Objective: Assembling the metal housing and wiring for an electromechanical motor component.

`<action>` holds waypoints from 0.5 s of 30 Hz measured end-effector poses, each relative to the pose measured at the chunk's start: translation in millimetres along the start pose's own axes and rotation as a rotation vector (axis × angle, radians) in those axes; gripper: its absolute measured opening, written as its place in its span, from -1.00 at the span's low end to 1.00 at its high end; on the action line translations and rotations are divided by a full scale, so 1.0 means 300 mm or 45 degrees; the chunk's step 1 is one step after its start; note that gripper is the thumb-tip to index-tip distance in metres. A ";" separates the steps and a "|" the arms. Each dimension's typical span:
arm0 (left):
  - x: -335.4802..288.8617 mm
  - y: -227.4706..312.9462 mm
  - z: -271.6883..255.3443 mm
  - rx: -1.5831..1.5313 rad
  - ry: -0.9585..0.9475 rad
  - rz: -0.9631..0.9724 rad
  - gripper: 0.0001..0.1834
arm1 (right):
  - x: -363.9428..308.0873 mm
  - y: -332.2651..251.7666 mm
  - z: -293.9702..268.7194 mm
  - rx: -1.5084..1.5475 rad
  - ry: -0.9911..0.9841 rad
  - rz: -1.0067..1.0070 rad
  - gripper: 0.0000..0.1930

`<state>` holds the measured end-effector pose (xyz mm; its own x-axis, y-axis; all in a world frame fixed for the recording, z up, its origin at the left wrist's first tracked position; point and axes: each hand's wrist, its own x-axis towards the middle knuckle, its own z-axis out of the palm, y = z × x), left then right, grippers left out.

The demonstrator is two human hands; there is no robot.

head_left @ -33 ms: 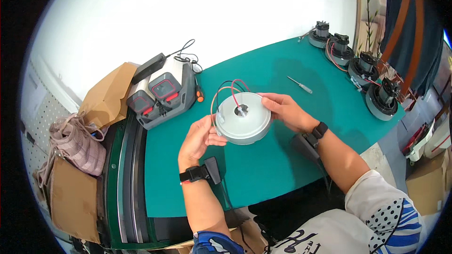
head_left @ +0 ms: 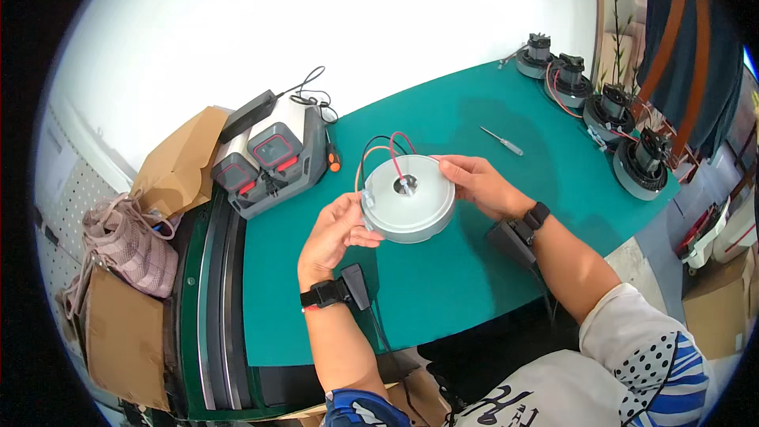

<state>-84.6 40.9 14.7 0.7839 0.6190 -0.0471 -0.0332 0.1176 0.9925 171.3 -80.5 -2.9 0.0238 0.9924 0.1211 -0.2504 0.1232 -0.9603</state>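
Green, smooth and matte, the surface [head_left: 292, 308] spreads under both forearms, a pale wall behind it. Nearest, each wrist wears a black strap [head_left: 326, 294] carrying a small dark box [head_left: 356, 285]. The left grip [head_left: 330, 233] pinches the near-left rim of a disc [head_left: 423, 213], fingers curled at its edge; the right grip [head_left: 484, 186] closes on the opposite rim, thumb laid along the top. The disc sits between them over the middle of the surface, its flat face up; whether it touches the surface I cannot tell.

Judging by how things lie, this one is in hand, whole and with its leads attached; whether anything remains to be done on it does not show. Its body is pale grey with a stepped, rounded rim and a dark hole at the centre. A red wire [head_left: 393, 150] arches stiffly over toward that hole, beside an orange wire [head_left: 371, 154].

Beyond, a thin screwdriver [head_left: 504, 142] with a translucent handle lies unused. At left stand a grey plastic charger [head_left: 308, 182] with red accents and a creased cardboard carton [head_left: 186, 158]. Farthest right, four motors [head_left: 642, 170] stand in a row, round grey bases under ridged black heads; finished or waiting, I cannot say.
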 end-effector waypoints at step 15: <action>0.026 -0.037 -0.030 0.017 0.010 0.261 -0.27 | 0.023 0.037 0.035 -0.019 0.034 -0.068 -0.49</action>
<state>-83.6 51.5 2.2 0.7568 0.6350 0.1548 -0.1831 -0.0214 0.9829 158.7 -72.4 -10.0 0.0625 0.9842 0.1657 -0.2339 0.1758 -0.9562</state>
